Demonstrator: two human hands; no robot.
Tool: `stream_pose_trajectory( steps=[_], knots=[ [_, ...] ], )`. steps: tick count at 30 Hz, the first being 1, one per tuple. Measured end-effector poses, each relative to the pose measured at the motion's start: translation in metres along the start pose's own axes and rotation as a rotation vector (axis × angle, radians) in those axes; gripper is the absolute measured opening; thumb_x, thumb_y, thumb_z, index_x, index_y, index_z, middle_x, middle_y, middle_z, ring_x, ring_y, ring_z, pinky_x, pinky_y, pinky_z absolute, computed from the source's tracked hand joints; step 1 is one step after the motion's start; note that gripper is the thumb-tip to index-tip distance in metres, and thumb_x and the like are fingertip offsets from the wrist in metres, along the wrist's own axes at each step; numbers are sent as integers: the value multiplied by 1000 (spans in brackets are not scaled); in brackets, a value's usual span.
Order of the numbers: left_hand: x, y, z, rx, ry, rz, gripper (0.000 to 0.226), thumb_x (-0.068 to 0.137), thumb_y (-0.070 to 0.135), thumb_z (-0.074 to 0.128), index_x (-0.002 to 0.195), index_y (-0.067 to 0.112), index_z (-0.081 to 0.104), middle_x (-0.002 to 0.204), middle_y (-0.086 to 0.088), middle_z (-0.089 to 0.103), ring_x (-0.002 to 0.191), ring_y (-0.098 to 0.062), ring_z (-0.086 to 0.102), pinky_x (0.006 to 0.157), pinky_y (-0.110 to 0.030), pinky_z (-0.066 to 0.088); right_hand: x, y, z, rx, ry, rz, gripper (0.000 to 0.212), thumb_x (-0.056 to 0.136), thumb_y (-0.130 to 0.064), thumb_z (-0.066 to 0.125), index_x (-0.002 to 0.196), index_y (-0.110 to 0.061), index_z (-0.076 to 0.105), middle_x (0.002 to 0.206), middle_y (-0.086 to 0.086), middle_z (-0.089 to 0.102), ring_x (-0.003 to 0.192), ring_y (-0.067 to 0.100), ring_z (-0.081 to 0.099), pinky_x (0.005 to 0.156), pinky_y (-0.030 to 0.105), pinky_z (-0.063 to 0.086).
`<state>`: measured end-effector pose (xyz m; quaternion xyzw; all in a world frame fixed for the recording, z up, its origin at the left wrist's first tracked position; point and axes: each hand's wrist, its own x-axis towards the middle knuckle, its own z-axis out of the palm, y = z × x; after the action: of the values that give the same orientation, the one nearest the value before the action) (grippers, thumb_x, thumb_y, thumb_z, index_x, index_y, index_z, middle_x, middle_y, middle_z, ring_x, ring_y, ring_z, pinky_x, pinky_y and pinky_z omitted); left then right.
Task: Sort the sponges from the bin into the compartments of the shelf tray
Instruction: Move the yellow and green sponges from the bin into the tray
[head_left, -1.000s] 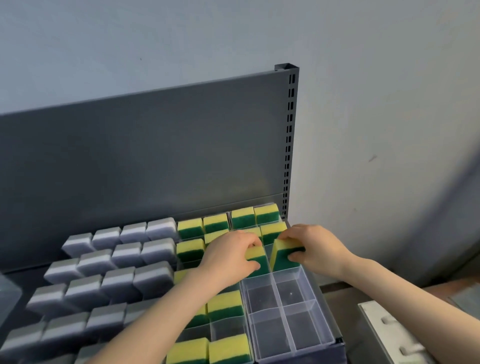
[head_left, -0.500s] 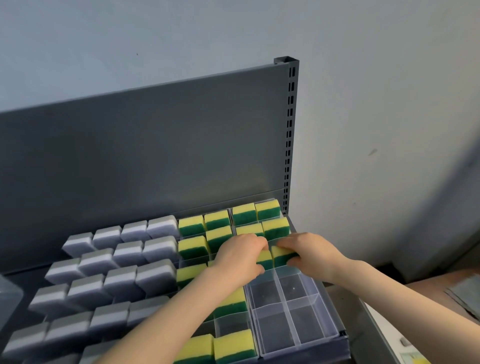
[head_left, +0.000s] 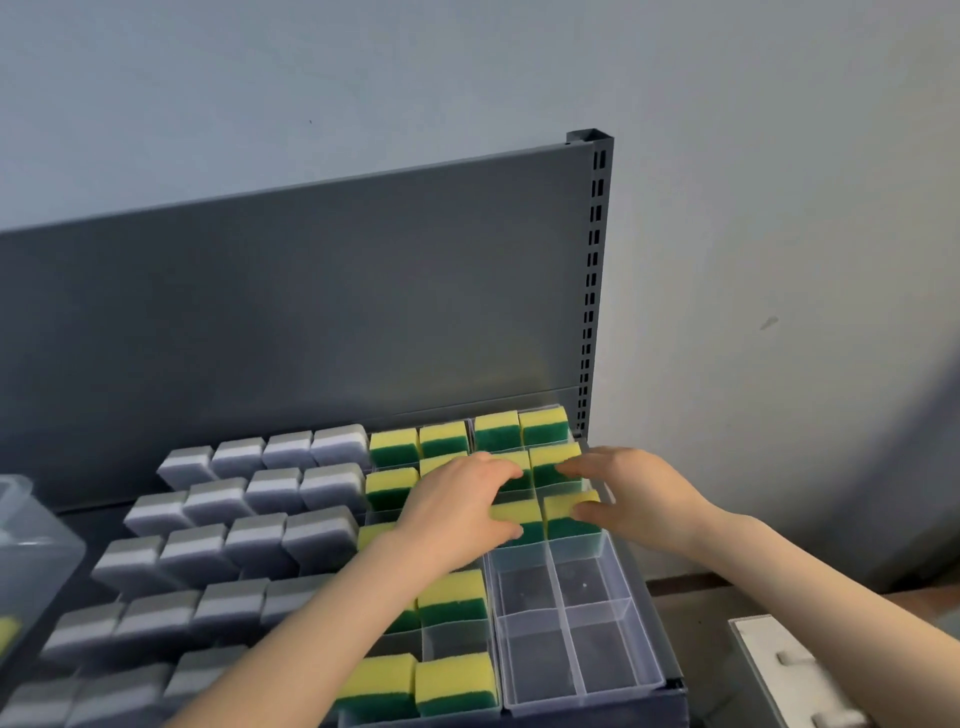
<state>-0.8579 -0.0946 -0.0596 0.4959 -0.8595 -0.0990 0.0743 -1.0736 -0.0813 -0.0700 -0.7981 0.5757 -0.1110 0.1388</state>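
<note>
Since the last frame your right hand (head_left: 639, 493) has let go of its sponge, the fingers straightening toward the back row, while both sponges have settled lower into their compartments. Your left hand (head_left: 457, 512) grips the first sponge (head_left: 511, 512), fingers curled over its far edge and thumb against its near edge, so the sponge sits directly under the palm side of that grip. Your right hand is spread loose, only the thumb resting on the yellow top of the second sponge (head_left: 569, 514), which stands yellow side up just beside the first, one divider between them. Both sit in the shelf tray (head_left: 628, 675), in the row behind its four clear near compartments. More yellow-and-green sponges (head_left: 452, 597) fill compartments behind and to the left. Further left, rows of grey sponges (head_left: 260, 499) stand tightly packed. The clear bin (head_left: 36, 535) sits at the far left edge, well apart from both hands, and the shelf's grey back panel (head_left: 311, 312) rises behind everything.
</note>
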Motion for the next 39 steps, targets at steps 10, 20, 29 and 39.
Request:
stream_pose_trajectory(
  steps=[10, 20, 29, 39],
  knots=[
    [-55, -39, -48, 182, 162, -387, 38, 86, 45, 60, 123, 36, 56, 116, 13, 59, 97, -11, 60, 61, -25, 39, 34, -56, -15, 66, 54, -205, 48, 84, -36, 63, 130, -27, 53, 131, -10, 57, 117, 7, 53, 95, 19, 40],
    [-167, -112, -80, 285, 183, -582, 30, 86, 43, 58, 114, 31, 60, 110, 9, 61, 97, -18, 60, 68, -30, 45, 49, -180, 18, -35, 93, -357, 45, 82, -34, 63, 126, -26, 56, 127, -6, 61, 113, 13, 58, 94, 26, 46],
    [-310, -222, -126, 303, 238, -746, 35, 85, 50, 59, 115, 34, 60, 111, 10, 62, 101, -17, 60, 66, -29, 40, 71, -335, 59, -105, 61, -452, 42, 83, -38, 59, 124, -31, 57, 129, -11, 59, 116, 12, 56, 94, 26, 45],
    [-428, -316, -157, 257, 278, -872, 38, 84, 48, 60, 120, 34, 59, 116, 11, 63, 104, -14, 59, 72, -31, 48, 89, -469, 113, -43, -19, -518, 42, 85, -32, 61, 126, -28, 56, 124, -10, 60, 107, 10, 58, 83, 19, 44]
  ],
)
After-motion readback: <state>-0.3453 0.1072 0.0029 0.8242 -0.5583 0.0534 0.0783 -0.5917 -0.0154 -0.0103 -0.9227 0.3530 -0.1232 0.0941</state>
